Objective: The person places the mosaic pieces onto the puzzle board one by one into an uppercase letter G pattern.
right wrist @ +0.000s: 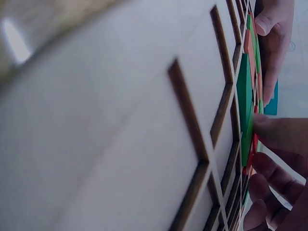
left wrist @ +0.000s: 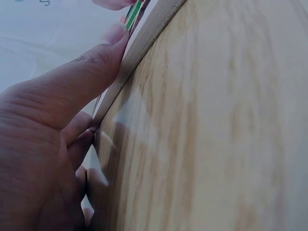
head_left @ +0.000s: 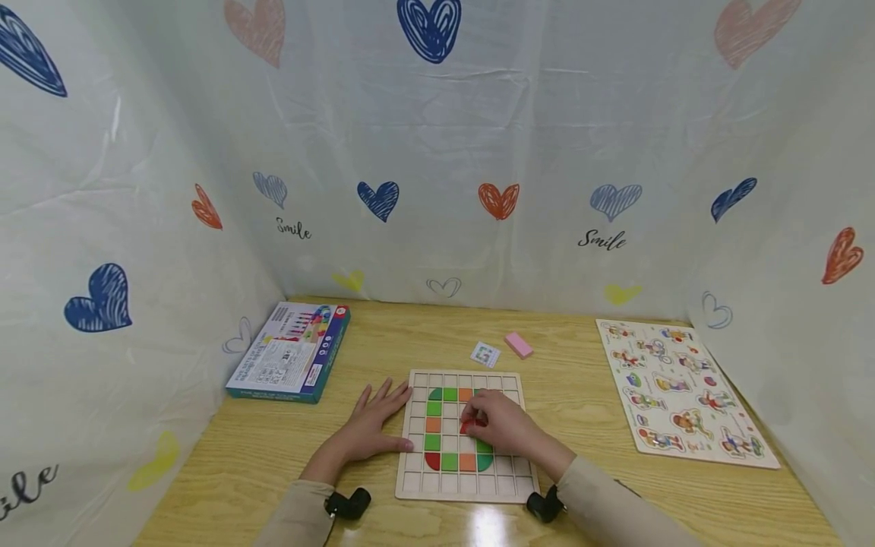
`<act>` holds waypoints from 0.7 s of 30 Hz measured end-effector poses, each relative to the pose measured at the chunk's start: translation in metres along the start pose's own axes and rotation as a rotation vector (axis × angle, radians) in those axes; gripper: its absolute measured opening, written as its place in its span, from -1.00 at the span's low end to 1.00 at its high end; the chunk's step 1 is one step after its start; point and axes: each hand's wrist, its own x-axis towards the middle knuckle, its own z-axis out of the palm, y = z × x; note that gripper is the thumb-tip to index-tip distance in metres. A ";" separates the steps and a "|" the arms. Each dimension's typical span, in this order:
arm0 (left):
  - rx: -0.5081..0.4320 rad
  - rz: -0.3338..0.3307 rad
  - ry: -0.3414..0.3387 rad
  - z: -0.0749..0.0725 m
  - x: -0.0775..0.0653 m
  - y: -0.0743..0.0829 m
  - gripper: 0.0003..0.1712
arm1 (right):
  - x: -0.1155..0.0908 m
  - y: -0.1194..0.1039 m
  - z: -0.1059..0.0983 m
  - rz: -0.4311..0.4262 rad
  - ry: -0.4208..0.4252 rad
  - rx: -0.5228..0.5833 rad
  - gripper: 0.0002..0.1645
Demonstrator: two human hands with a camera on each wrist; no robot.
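A wooden grid board (head_left: 506,485) lies on the table in the head view, with green, orange and red tiles set in its squares around a ring. My left hand (head_left: 369,427) rests at its left side, fingers spread, thumb on the board's edge (left wrist: 139,50) in the left wrist view. Over the ring's right part, my right hand (head_left: 506,425) pinches a small red tile (head_left: 465,428) between thumb and fingers. That hand hides some squares beneath it. The right wrist view shows green tiles (right wrist: 244,91) lying in the grid close to the fingertips.
Behind the board lie a small pattern card (head_left: 485,354) and a pink block (head_left: 519,345). A boxed game (head_left: 290,353) sits at the back left. On the right is a picture puzzle board (head_left: 677,387). A heart-printed curtain (head_left: 444,152) encloses the table.
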 end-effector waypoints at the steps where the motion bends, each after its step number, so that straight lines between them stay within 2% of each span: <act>1: 0.002 -0.002 -0.001 0.000 0.000 0.000 0.15 | 0.000 0.000 0.000 -0.006 -0.002 -0.020 -0.90; 7: 0.002 -0.011 -0.006 0.000 0.000 -0.002 0.16 | -0.002 -0.003 -0.003 -0.019 -0.011 -0.082 -0.89; 11: 0.003 -0.009 -0.006 0.001 0.001 -0.003 0.16 | -0.003 -0.002 -0.005 -0.003 -0.011 -0.046 -0.92; 15: 0.005 -0.013 -0.008 0.002 0.001 -0.003 0.16 | -0.009 0.004 -0.010 0.068 0.015 0.024 -0.92; 21: -0.027 -0.028 0.006 0.001 -0.001 -0.003 0.15 | -0.023 0.020 -0.023 0.191 0.113 0.038 -0.90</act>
